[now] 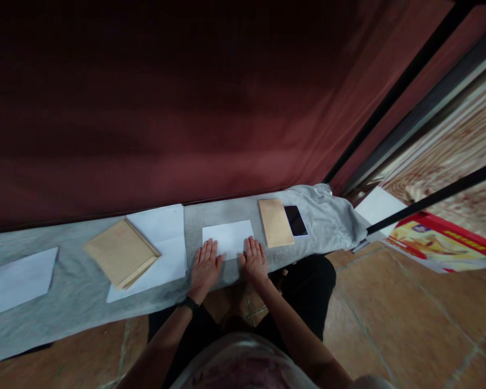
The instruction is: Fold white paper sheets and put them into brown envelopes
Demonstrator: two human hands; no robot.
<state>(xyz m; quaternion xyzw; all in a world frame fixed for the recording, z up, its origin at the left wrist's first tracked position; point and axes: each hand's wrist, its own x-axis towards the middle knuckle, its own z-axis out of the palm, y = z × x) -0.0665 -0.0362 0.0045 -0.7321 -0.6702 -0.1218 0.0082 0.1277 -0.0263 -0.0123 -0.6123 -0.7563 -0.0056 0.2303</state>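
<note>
Nearest the body, the left hand (206,263), below a dark wristband (190,304), and the right hand (255,260) lie palm down, fingers straight and slightly parted, clamped on nothing. They press the near corners of a white rectangular paper sheet (229,236), which lies flat on a grey, soft-looking cloth (75,294). The sheet should be very light, thin and easily creased, apt to slide under a dry palm; opposite edges look the best hold. To its right lie a flat tan paper envelope (276,223) and, just beyond, a dark-screened phone (295,220). To its left, tan paper envelopes in a stack (119,254) partly cover large white papers (166,221); whether any envelope holds something, I cannot tell. Behind rises a dark red upright surface (227,135).
</note>
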